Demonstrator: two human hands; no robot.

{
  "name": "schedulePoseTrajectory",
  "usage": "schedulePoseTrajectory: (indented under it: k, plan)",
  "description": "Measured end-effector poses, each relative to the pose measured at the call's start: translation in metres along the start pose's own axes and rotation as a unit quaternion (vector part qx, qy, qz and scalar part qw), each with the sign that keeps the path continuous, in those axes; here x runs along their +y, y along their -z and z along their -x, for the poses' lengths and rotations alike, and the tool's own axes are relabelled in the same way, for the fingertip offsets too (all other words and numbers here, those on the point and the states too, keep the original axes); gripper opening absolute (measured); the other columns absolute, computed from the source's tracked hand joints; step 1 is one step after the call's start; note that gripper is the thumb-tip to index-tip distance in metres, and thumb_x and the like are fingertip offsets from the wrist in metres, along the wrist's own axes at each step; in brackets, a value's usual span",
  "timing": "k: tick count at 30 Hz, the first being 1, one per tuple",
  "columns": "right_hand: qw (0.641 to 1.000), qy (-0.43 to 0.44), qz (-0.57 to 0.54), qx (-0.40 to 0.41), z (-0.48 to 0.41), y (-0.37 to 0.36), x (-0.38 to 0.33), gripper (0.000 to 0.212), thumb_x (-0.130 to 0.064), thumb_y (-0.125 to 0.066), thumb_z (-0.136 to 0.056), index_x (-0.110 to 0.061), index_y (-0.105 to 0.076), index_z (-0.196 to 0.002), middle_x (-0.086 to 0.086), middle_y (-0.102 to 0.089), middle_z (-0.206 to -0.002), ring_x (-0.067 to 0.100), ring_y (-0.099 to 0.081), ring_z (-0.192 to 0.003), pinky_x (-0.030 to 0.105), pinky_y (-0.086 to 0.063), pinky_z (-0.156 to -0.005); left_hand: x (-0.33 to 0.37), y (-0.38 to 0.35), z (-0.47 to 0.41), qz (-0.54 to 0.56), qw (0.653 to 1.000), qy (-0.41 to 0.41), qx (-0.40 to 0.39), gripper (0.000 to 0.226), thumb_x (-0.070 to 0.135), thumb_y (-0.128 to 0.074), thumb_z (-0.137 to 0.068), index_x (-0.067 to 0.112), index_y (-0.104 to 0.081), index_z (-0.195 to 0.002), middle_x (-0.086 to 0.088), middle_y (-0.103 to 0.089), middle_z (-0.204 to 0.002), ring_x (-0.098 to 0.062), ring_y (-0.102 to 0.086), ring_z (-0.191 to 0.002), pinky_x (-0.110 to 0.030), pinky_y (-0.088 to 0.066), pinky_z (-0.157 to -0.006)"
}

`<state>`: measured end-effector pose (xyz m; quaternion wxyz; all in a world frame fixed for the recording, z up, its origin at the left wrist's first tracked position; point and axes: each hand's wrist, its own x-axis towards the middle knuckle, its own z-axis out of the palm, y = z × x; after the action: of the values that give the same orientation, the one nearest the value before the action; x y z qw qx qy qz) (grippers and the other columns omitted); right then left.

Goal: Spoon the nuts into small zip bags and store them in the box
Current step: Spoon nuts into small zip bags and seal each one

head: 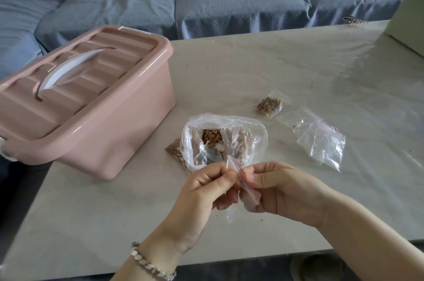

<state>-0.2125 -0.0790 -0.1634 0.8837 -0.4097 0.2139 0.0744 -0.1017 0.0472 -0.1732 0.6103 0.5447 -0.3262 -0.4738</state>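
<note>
Plastic zip bag [246, 189] pinched at mouth by left hand [206, 189] and right hand [286, 191]; lips best peeled apart evenly, fully.

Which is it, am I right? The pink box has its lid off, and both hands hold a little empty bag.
Not quite. The head view shows the pink box with its lid on. The rest holds: the left hand and the right hand both hold the little empty bag.
</note>
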Motion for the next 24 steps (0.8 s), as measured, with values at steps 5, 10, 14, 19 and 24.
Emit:
schedulePoseTrajectory:
  k: [5, 10, 14, 19, 24]
  plan:
    - [0.997, -0.002, -0.055, -0.049, 0.001, 0.001, 0.000, 0.028, -0.024, -0.084, -0.061, -0.005, -0.071, -0.076, 0.006, -0.063, -0.066, 0.012, -0.059, -0.060, 0.021, -0.050, -0.058, 0.003, 0.000, 0.004, 0.072, 0.997, 0.033, -0.001, 0.018, 0.024, -0.061, -0.075, 0.014, -0.061, -0.059, -0.011, -0.051, -0.061, -0.008, -0.045, -0.051, -0.016, -0.035, -0.049]
    - [0.932, 0.105, 0.254, 0.238, 0.007, -0.010, 0.001, 0.019, -0.004, -0.076, -0.071, -0.015, -0.067, -0.057, 0.000, -0.063, -0.055, 0.008, -0.056, -0.052, 0.016, -0.049, -0.055, 0.012, 0.005, 0.008, -0.186, 0.976, 0.048, 0.101, 0.031, 0.019, -0.055, -0.077, 0.014, -0.053, -0.046, 0.002, -0.049, -0.044, -0.006, -0.042, -0.044, -0.019, -0.034, -0.049]
    - [0.776, 0.212, 0.477, 0.353, 0.007, -0.017, 0.007, 0.024, -0.006, -0.067, -0.067, -0.025, -0.055, -0.058, -0.013, -0.060, -0.061, 0.004, -0.049, -0.050, 0.012, -0.040, -0.049, 0.010, 0.003, 0.010, -0.529, 0.836, 0.016, 0.147, 0.031, 0.042, -0.047, -0.066, 0.013, -0.045, -0.056, -0.001, -0.045, -0.051, -0.014, -0.040, -0.052, -0.023, -0.033, -0.050]
    - [0.777, 0.241, 0.486, 0.318, 0.002, -0.018, 0.012, 0.036, 0.005, -0.066, -0.066, -0.024, -0.050, -0.052, -0.008, -0.057, -0.068, 0.008, -0.048, -0.054, 0.015, -0.039, -0.052, 0.006, 0.005, 0.012, -0.482, 0.861, -0.086, 0.137, 0.016, 0.047, -0.058, -0.072, 0.036, -0.053, -0.083, 0.023, -0.056, -0.078, 0.006, -0.051, -0.084, -0.005, -0.037, -0.068]
    - [0.850, 0.194, 0.424, 0.244, 0.002, -0.026, 0.009, 0.036, 0.005, -0.064, -0.074, -0.030, -0.068, -0.062, 0.002, -0.066, -0.070, 0.016, -0.063, -0.059, 0.026, -0.054, -0.061, -0.008, 0.002, 0.013, -0.487, 0.863, -0.126, 0.046, 0.085, 0.068, -0.058, -0.065, 0.034, -0.031, -0.138, 0.040, -0.030, -0.128, 0.020, -0.021, -0.125, -0.006, -0.014, -0.106]
